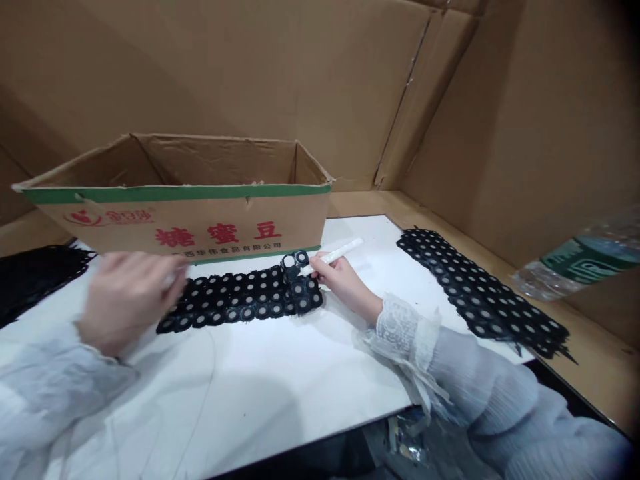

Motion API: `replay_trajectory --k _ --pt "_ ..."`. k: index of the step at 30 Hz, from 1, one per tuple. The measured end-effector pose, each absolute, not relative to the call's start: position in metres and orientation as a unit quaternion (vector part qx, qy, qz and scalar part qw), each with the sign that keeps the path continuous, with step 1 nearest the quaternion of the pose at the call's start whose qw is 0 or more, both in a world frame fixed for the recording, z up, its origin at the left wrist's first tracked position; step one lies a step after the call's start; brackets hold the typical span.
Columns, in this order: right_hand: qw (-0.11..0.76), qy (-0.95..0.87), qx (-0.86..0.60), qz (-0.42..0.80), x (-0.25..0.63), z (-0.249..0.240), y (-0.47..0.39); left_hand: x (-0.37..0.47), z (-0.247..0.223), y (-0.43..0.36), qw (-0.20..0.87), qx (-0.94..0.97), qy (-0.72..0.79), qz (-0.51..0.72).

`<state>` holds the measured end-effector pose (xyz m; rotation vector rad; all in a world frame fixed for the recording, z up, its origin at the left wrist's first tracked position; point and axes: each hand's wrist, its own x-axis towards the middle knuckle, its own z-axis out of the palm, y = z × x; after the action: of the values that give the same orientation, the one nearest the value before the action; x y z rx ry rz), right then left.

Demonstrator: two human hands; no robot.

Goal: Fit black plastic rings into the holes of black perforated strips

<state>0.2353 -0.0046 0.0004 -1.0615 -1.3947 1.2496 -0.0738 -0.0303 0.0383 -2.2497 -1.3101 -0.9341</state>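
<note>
**White stick at the right end of a black sheet of ringed discs**

The right hand grips a slim white stick between thumb and fingers, its lower end at the right end of the middle sheet of black rings. The left hand is blurred above that sheet's left end, fingers bent; whether it grasps anything or touches the sheet cannot be told.

The middle sheet lies on a white board, just in front of an open cardboard box with a green rim band and red Chinese lettering. Rows of its rings show pale grey round centres. Near the stick's lower end, one ring has a brighter, whiter centre than its neighbours, and the short section there looks slightly out of line with the rest.

Most visible rings in this sheet appear to have their grey centres, so the odd one by the stick seems the likeliest spot still open to attention. How many rings are actually finished cannot be judged, since the left hand hides part of the sheet.

To the right, a second sheet of black rings lies apart, also with pale centres, beside a clear plastic bottle with a green label. A dark pile sits at the far left, its detail unreadable.
</note>
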Motion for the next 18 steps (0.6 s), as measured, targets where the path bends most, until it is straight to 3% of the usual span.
replay_trajectory --k 2,7,18 --pt "0.47 -0.554 -0.412 0.55 0.232 0.0 -0.007 -0.04 0.024 -0.034 0.203 -0.852 -0.402 -0.267" --pt "0.455 -0.565 -0.357 0.589 0.228 0.003 -0.015 0.027 0.01 -0.035 0.112 -0.882 -0.372 -0.265" --pt "0.457 -0.661 -0.376 0.461 0.226 0.006 -0.024 0.039 0.012 -0.036 0.019 -0.848 -0.425 -0.317"
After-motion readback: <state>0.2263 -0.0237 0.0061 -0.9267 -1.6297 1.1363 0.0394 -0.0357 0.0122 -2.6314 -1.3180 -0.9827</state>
